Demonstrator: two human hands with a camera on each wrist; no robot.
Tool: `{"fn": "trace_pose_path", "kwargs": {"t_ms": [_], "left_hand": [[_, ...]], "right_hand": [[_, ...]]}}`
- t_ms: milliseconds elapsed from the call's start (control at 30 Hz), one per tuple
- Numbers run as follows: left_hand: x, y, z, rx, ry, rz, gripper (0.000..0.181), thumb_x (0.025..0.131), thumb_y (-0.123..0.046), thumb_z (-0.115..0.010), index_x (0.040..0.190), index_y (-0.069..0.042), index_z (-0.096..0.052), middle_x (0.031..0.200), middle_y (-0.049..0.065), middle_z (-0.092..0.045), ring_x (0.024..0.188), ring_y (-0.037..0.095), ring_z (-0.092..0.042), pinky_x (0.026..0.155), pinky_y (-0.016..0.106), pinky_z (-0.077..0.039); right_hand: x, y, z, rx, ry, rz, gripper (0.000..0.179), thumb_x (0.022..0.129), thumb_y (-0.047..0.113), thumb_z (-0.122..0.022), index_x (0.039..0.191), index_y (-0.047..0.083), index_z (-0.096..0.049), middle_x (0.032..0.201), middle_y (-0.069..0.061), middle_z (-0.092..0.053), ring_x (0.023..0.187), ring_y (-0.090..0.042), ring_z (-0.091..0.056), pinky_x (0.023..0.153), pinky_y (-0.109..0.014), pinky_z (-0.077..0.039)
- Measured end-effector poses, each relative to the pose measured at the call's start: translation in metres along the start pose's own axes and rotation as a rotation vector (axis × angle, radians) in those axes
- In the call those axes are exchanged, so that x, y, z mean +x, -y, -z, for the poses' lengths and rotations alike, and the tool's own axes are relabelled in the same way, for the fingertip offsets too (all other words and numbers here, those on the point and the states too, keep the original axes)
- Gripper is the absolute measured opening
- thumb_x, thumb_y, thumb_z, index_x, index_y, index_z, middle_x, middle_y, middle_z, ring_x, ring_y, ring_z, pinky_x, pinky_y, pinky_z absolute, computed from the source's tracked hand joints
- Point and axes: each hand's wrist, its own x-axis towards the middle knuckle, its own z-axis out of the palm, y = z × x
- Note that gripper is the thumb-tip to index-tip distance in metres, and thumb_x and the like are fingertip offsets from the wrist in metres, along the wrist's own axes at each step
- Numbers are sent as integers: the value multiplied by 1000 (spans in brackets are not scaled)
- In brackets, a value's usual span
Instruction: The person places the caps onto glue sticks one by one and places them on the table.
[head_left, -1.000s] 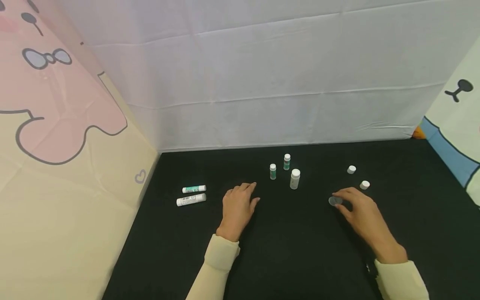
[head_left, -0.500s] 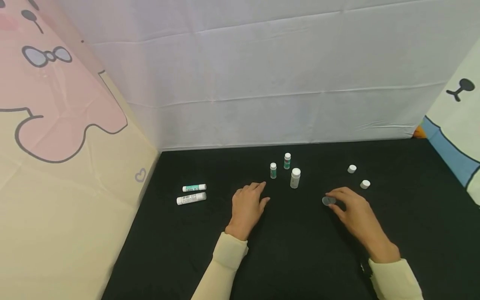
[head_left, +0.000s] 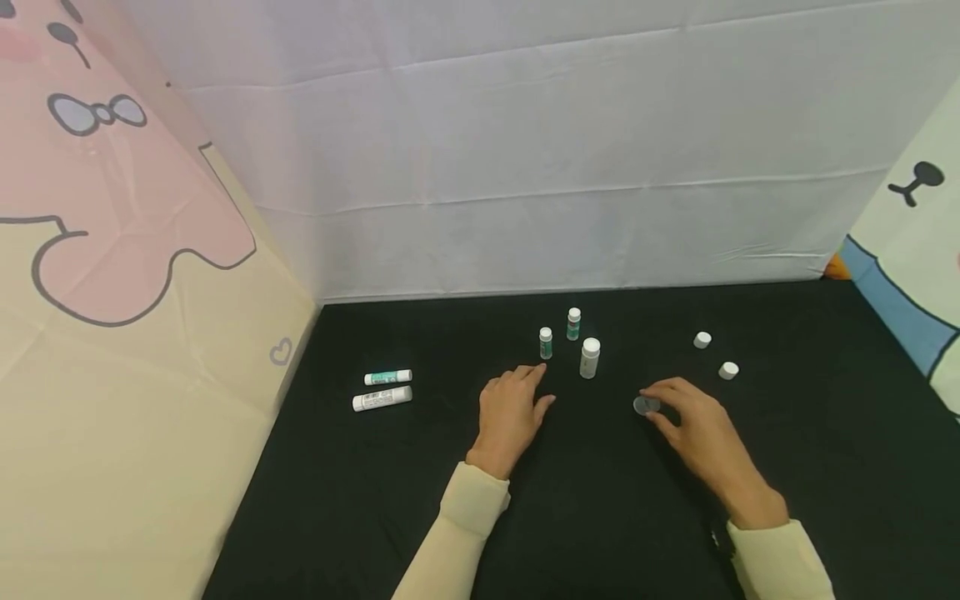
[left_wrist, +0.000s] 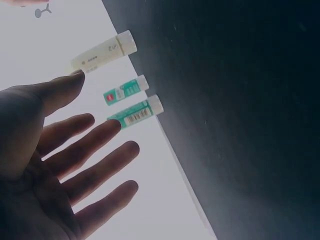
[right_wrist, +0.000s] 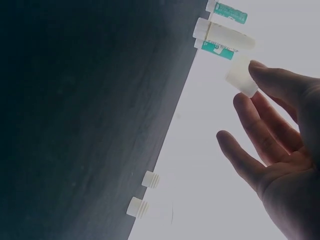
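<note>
My left hand (head_left: 508, 415) is open above the black table, palm down with fingers spread. Its index fingertip reaches right beside the foot of a small standing tube (head_left: 546, 348) with a green label and white top, like a lip balm. Behind stands a similar green tube (head_left: 573, 328). To the right is a wider tube (head_left: 589, 364) with a white top and translucent body. My right hand (head_left: 701, 429) pinches a small translucent cap (right_wrist: 240, 77) between thumb and fingertips, low over the table. In the left wrist view the left palm (left_wrist: 30, 200) holds nothing.
Two white caps (head_left: 702, 340) sit beyond the right hand. At the left lie a green-labelled tube (head_left: 387, 377) and a longer white tube (head_left: 382, 399), side by side. A white cloth wall (head_left: 480, 167) closes off the table's back.
My left hand has slid right, closer to the standing tubes. The right hand has carried the translucent cap a little to the left. The standing and lying tubes stay put.
</note>
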Motion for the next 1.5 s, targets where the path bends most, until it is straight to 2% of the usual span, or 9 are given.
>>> {"fn": "trace_pose_path", "kwargs": {"t_ms": [133, 367, 467, 733, 833, 1033, 1300, 1500], "left_hand": [[1, -4, -4, -12, 0, 2, 49, 92, -35, -84, 136, -16, -73, 126, 1, -75, 106, 21, -74, 92, 41, -60], [4, -9, -9, -25, -14, -2, 50, 91, -35, -85, 135, -15, -73, 125, 1, -76, 104, 20, -75, 90, 41, -61], [5, -11, -12, -36, -21, -6, 50, 91, -35, -86, 135, -15, -74, 125, 1, -76, 102, 21, -75, 87, 41, -61], [11, -19, -16, -43, -9, 4, 50, 91, -37, -84, 135, -14, -73, 124, 3, -76, 101, 21, -75, 85, 39, -61], [14, -22, -18, -47, 0, 9, 51, 92, -38, -84, 135, -15, -73, 125, 2, -76, 101, 21, -75, 84, 39, -61], [19, -25, -22, -55, 3, 15, 51, 92, -39, -83, 136, -15, -73, 122, 1, -77, 97, 21, -76, 81, 38, -61], [27, -28, -24, -84, 17, 30, 50, 93, -39, -82, 136, -14, -72, 119, 3, -78, 96, 22, -76, 78, 38, -61], [34, -29, -27, -96, 17, 36, 49, 93, -36, -83, 135, -12, -73, 118, 3, -78, 95, 22, -77, 77, 37, -61]], "right_hand": [[-1, 2, -1, 1, 6, -4, 38, 71, -14, -90, 104, 1, -79, 105, -6, -73, 94, -26, -72, 84, -28, -52], [-3, 3, -3, 13, -21, 18, 39, 68, -15, -91, 102, 2, -79, 103, -5, -73, 91, -24, -71, 85, -20, -50], [-3, 4, -4, 16, -25, 26, 39, 68, -15, -91, 101, 2, -79, 102, -4, -73, 90, -24, -70, 85, -20, -50], [-3, 9, -6, 6, -1, 11, 39, 69, -14, -91, 101, 2, -79, 102, -4, -73, 90, -22, -70, 81, -35, -54], [-2, 11, -7, 10, -3, 13, 39, 69, -14, -91, 102, 2, -79, 103, -4, -73, 90, -22, -71, 81, -36, -55], [-2, 15, -9, 18, -5, 20, 39, 68, -14, -91, 102, 2, -79, 103, -4, -73, 90, -21, -71, 82, -31, -54], [-1, 17, -11, 18, 5, 30, 41, 67, -16, -91, 102, 2, -79, 104, -4, -73, 91, -23, -72, 79, -45, -59], [-1, 18, -11, 22, 10, 27, 41, 67, -16, -91, 102, 2, -79, 104, -4, -73, 92, -22, -72, 80, -45, -59]]}}
